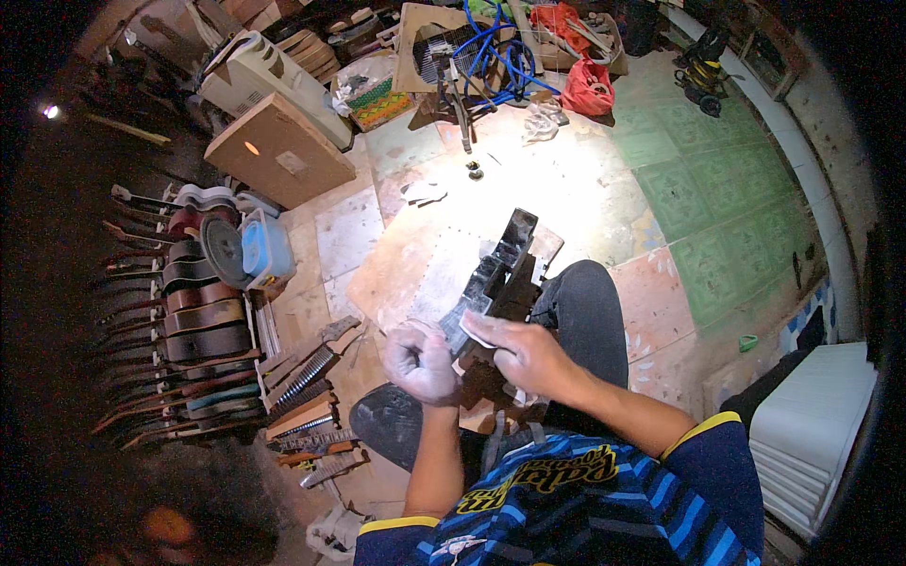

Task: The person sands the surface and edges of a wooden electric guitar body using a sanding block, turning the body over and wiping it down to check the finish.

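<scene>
1. Leftmost, in shadow: a rack of guitar-like instruments (203,316), bodies toward you, necks outward; many overlap, so no firm count. The far ends fade into darkness.
2. Just right of it: one clear tub (276,255) with something blue inside, one dark round lid (223,250) leaning against it. One brown box (276,174) stands beyond; below, a heap of instrument necks (311,382), number unclear.
3. Your left hand (422,365), one of two in view: fingers folded into a fist at the near end of the black piece. Cannot tell what, if anything, lies inside it.
4. One long black piece (485,283) slants away from you, between and above your two dark-trousered knees (583,307). Its near end is partly covered by your hands; what lies beneath is too dark to make out.
5. Your right hand (530,357): thumb laid along the top, fingers closed on a pale flat piece (479,337) against the black one. Most fingertips hidden.
6. Beyond: tangled blue hose (510,61), one red bag (587,90).
7. Rightmost: one white ribbed object (821,415), partly blocked by your sleeve (727,472).
</scene>
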`<state>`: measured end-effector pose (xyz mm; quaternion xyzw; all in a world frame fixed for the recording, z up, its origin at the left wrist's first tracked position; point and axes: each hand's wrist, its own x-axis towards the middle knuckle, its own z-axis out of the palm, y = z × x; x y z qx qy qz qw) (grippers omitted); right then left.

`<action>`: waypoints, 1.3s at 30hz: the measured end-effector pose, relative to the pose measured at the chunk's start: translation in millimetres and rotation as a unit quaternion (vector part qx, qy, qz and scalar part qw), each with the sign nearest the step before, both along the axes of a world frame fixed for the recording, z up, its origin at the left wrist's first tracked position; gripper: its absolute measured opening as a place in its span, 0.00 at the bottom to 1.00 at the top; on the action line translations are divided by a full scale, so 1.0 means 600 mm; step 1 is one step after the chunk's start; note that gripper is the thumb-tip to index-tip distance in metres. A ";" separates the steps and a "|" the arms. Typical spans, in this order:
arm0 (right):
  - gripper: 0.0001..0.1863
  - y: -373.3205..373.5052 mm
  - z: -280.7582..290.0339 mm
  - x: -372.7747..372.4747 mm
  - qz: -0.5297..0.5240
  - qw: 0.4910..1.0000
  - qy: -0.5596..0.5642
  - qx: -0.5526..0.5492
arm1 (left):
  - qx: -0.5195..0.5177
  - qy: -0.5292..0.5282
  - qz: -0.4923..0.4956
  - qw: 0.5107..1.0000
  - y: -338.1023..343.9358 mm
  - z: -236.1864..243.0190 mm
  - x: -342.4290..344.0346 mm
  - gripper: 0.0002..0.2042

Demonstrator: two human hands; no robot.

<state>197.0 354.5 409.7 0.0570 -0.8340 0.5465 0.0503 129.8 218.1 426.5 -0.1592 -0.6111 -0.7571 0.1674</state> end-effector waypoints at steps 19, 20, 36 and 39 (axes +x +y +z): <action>0.39 0.018 0.015 -0.063 0.048 0.994 -0.037 0.094 | -0.045 0.043 -0.038 0.997 -0.013 -0.006 -0.010 0.15; 0.39 0.018 0.027 -0.051 0.058 0.994 -0.054 0.075 | -0.017 0.069 -0.027 0.997 -0.013 -0.011 -0.019 0.15; 0.38 0.006 0.029 -0.057 0.055 0.995 -0.085 0.024 | -0.018 0.057 -0.034 0.998 -0.014 0.001 -0.015 0.15; 0.37 0.013 0.032 -0.015 0.032 0.991 -0.133 0.003 | -0.009 0.050 -0.042 0.998 -0.015 -0.003 -0.011 0.14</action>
